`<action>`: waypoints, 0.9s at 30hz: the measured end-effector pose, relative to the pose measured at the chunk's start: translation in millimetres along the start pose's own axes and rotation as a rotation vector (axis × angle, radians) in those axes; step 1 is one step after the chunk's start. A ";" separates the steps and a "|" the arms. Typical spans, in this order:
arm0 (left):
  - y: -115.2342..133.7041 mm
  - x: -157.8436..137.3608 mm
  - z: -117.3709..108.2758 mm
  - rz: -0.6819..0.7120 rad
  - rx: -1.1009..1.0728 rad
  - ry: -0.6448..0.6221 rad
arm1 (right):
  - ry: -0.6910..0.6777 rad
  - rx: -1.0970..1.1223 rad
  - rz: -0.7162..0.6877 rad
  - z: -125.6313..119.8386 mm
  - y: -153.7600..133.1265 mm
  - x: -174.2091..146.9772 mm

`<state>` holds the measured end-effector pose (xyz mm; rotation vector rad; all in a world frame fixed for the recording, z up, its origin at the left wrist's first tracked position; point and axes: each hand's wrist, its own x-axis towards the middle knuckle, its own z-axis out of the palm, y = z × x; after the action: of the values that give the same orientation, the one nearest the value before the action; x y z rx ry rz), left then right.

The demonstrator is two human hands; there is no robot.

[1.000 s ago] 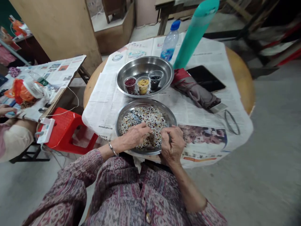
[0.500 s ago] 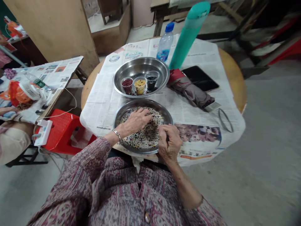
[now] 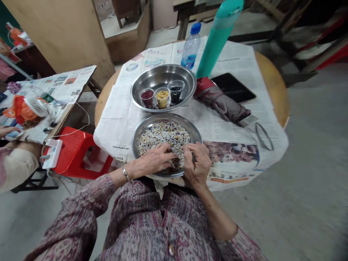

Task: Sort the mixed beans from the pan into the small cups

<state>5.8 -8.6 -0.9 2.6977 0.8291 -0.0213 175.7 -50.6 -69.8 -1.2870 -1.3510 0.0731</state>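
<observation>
A: Step?
B: Picking through grain (image 3: 165,135) in near pan (image 3: 195,131), seemingly — with left hand (image 3: 152,158) half-curled, right hand (image 3: 198,163) bunched; cannot tell holding what.
A: Next?
B: Calls for fine pinching — probably.

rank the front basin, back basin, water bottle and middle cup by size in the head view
1. Front basin and back basin: too close to rank, since the front one sits nearer the camera.
2. Water bottle.
3. Middle cup.

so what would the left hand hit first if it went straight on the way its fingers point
Probably the right hand, close ahead of the left hand; depth is unclear, so it may brush mixed grains too.
</observation>
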 end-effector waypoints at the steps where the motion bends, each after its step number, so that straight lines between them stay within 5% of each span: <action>1: -1.4 7.5 1.1 -0.013 0.031 0.004 | -0.001 -0.001 -0.002 0.0 0.2 -0.2; 6: -31.3 28.9 -5.5 -0.184 0.107 0.166 | -0.002 -0.001 -0.002 0.1 0.4 -0.3; 10: -56.1 19.2 -12.8 -0.329 0.080 0.328 | -0.011 0.003 0.008 -0.3 -0.6 0.4; 13: -59.0 8.8 -12.3 -0.388 0.109 0.319 | -0.019 0.001 0.015 -1.0 -1.4 1.1; 21: -15.4 16.4 5.2 -0.119 0.081 0.157 | -0.022 -0.005 -0.011 -1.2 -0.8 1.2; 24: -12.1 24.1 7.6 -0.002 0.071 0.056 | -0.031 -0.003 -0.010 -0.9 -0.8 1.2; 27: -19.5 29.4 0.3 -0.022 0.066 0.099 | -0.028 -0.003 -0.020 -0.4 -1.3 1.5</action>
<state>19.6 22.6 -10.1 2.7705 0.9026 0.0814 175.7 -50.4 -67.8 -1.2788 -1.3884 0.0760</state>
